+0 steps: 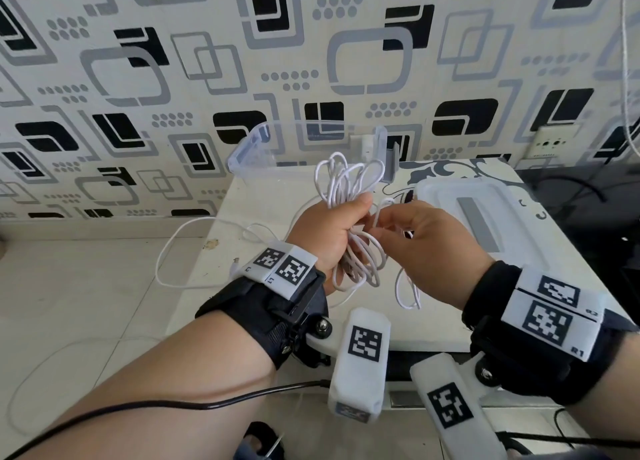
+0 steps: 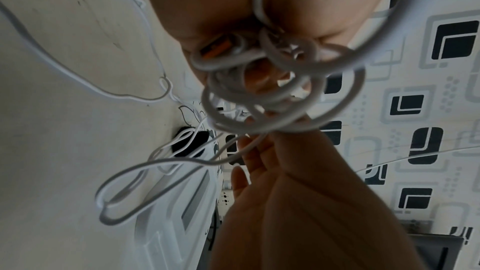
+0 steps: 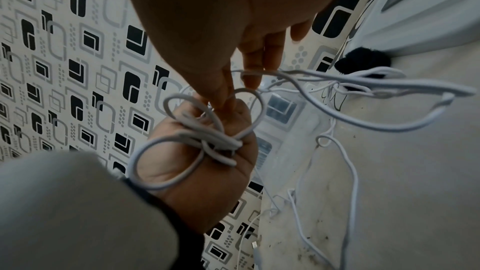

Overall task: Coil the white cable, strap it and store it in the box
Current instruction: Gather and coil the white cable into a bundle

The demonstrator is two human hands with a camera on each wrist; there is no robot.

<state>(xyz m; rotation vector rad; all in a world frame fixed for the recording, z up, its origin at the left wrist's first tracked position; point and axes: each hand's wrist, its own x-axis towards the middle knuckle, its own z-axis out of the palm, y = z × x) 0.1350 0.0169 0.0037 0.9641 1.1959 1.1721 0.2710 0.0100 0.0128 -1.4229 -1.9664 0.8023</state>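
My left hand (image 1: 341,227) grips a bunch of white cable (image 1: 349,189) loops around their middle, held up above the white table (image 1: 277,307). The loops stick out above and below the fist (image 3: 207,159). My right hand (image 1: 379,232) pinches one strand right next to the bunch, its other fingers (image 3: 262,54) straight. A loose stretch of cable (image 1: 166,248) trails over the table's left edge, ending in a small connector (image 1: 236,262). The clear plastic box (image 1: 249,154) stands open at the back of the table. A black strap (image 3: 362,59) lies by the lid.
The box's lid (image 1: 485,210) lies flat on the right of the table. A patterned wall (image 1: 173,78) with a socket (image 1: 550,144) rises close behind. A black lead (image 1: 207,404) runs under my left forearm. Pale floor tiles (image 1: 69,303) lie to the left.
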